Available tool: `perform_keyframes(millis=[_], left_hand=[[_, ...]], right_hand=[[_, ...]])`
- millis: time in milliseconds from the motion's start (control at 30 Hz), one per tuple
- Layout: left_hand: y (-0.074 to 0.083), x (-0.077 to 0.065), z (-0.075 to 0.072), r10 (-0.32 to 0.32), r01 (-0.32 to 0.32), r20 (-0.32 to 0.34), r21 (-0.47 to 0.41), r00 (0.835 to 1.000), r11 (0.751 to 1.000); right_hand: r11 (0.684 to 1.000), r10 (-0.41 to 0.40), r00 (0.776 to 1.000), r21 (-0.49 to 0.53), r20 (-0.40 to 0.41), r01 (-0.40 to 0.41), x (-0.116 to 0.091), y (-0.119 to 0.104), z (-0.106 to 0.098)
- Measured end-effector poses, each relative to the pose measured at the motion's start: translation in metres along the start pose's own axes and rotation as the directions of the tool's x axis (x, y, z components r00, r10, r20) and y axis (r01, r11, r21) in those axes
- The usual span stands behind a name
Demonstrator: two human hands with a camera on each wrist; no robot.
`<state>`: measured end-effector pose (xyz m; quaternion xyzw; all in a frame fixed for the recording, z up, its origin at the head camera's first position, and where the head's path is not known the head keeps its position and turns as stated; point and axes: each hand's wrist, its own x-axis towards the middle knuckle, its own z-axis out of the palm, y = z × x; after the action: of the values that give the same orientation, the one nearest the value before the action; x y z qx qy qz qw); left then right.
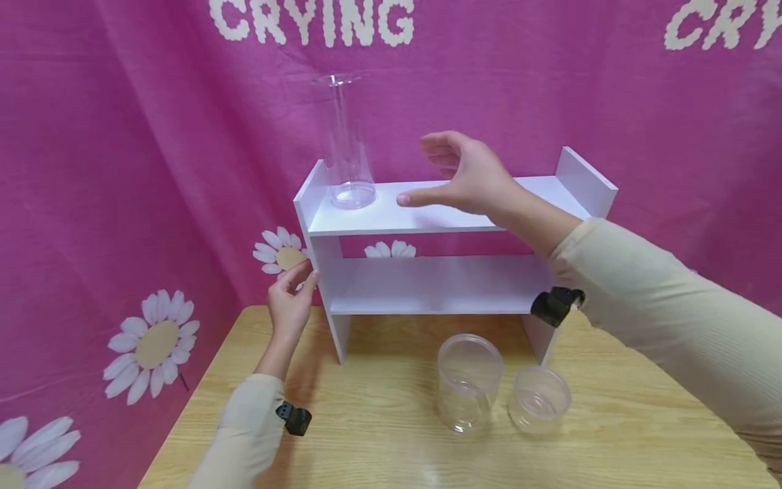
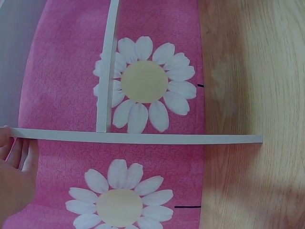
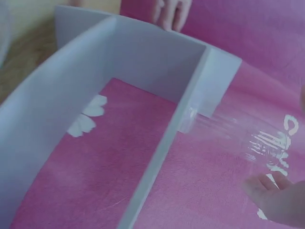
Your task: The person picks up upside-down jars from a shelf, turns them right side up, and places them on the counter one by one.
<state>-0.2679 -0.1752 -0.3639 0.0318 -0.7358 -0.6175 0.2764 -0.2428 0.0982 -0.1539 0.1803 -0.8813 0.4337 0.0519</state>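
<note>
A tall clear plastic cylinder (image 1: 351, 142) stands upright at the left end of the top board of a white two-tier shelf (image 1: 415, 221). My right hand (image 1: 473, 173) hovers over that top board, to the right of the cylinder, thumb and fingers spread apart with nothing between them. In the right wrist view the cylinder (image 3: 228, 126) lies across the picture near my fingers. Lower down, my left hand (image 1: 290, 302) pinches the front edge of the shelf's left side panel (image 2: 143, 138), its thumb on one face and its fingers on the other.
Two more clear containers are on the wooden table (image 1: 379, 421) in front of the shelf: a wide jar (image 1: 470, 384) and a shorter cup (image 1: 539, 401) to its right. A pink cloth (image 1: 183, 136) with daisies and white lettering hangs behind and to the left.
</note>
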Motion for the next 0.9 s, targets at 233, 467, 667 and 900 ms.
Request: perform_keyframes(millis=[233, 467, 667, 900], left_hand=[[-0.001, 0.001, 0.000, 0.002, -0.002, 0.000, 0.015, 1.000, 1.000], [-0.001, 0.000, 0.001, -0.029, 0.029, 0.012, 0.019, 1.000, 0.999], [-0.001, -0.001, 0.003, -0.037, 0.037, 0.020, -0.005, 0.999, 0.999], [-0.002, 0.001, -0.001, -0.028, 0.028, 0.008, 0.036, 1.000, 0.999]], right_hand=[[0.993, 0.109, 0.994, 0.051, 0.004, -0.109, 0.049, -0.024, 0.015], [0.967, 0.246, 0.969, 0.076, -0.033, -0.243, 0.094, -0.052, 0.024], [0.949, 0.309, 0.946, 0.093, -0.095, -0.300, 0.119, -0.071, 0.024], [0.955, 0.288, 0.956, 0.096, -0.060, -0.281, 0.140, -0.075, 0.032]])
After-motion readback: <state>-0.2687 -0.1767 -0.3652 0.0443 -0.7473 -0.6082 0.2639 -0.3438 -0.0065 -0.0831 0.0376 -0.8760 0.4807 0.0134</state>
